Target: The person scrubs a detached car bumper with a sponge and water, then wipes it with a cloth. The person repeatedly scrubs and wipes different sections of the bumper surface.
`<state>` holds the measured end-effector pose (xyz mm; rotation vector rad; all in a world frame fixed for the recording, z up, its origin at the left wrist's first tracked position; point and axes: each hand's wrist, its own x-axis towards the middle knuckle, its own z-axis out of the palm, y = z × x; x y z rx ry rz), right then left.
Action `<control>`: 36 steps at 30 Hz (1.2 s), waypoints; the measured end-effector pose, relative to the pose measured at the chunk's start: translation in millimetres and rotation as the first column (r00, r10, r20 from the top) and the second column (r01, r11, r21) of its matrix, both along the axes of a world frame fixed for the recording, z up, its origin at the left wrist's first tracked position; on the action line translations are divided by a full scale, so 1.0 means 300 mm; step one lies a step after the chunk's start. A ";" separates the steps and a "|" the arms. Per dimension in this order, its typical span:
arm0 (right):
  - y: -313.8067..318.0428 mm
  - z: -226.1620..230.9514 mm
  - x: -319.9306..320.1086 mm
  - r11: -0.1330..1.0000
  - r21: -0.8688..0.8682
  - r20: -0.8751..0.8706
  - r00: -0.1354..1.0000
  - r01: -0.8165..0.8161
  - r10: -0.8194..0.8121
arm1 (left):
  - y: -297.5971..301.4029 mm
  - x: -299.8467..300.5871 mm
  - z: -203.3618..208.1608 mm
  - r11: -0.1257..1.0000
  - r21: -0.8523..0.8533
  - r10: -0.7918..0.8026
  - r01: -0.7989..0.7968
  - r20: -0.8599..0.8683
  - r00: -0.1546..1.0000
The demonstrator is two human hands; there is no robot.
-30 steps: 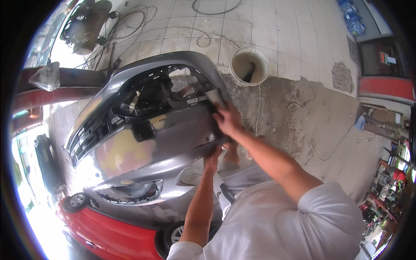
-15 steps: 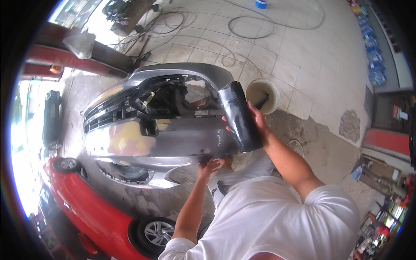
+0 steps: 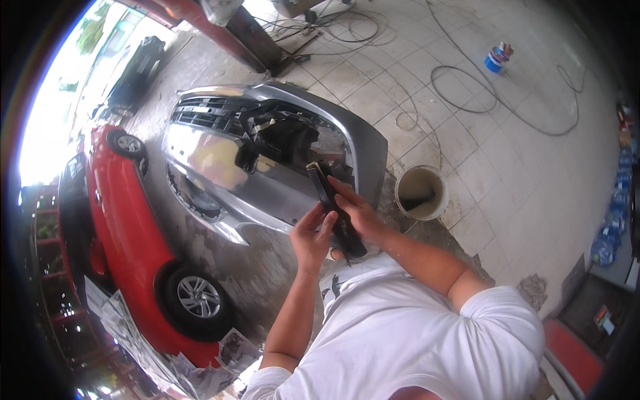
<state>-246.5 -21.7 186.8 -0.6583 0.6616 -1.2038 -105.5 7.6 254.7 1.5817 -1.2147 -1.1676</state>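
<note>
Both my hands are on a long black slab (image 3: 343, 230) that looks like a sanding block wrapped in wet sandpaper; it is tilted and seen nearly edge-on. My right hand (image 3: 360, 215) grips its right side. On the opposite side my left hand (image 3: 312, 235) pinches it, thumb up against the edge. Below and beyond them a grey car bumper (image 3: 277, 199) lies on the floor, with yellowish patches on its surface, a black grille (image 3: 210, 112) and a large opening. My hands hide a part of its near end.
A pale bucket (image 3: 422, 193) holding murky liquid and something dark stands right of the bumper. A red car (image 3: 127, 207) is at the left, newspaper sheets (image 3: 127, 320) beside it. Hoses (image 3: 467, 90) loop over the tiles near a blue can (image 3: 495, 60). Water bottles (image 3: 608, 243) line the right.
My left hand has come up from the bumper's near edge and taken hold of the black sanding block. The block has turned from its broad face to its edge. My view has swung round.
</note>
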 end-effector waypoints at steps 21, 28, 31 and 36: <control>-0.230 0.011 -0.205 0.904 0.301 0.283 0.934 -0.304 0.220 | -0.353 0.736 0.182 0.851 -0.470 0.492 -0.233 0.560 0.666; -0.291 -0.059 0.052 0.976 -0.158 -0.601 0.799 -0.149 0.024 | -0.795 0.907 -0.055 0.971 -0.241 0.234 -0.008 0.935 0.268; -0.321 -0.072 0.211 0.844 -0.428 -0.809 0.554 -0.324 -0.198 | -0.853 0.879 -0.234 0.990 -0.119 0.137 -0.078 0.949 0.285; -0.399 -0.180 0.391 0.743 -0.488 -0.866 0.359 -0.459 -0.347 | -0.876 0.876 -0.357 0.978 -0.193 0.207 -0.077 0.938 0.279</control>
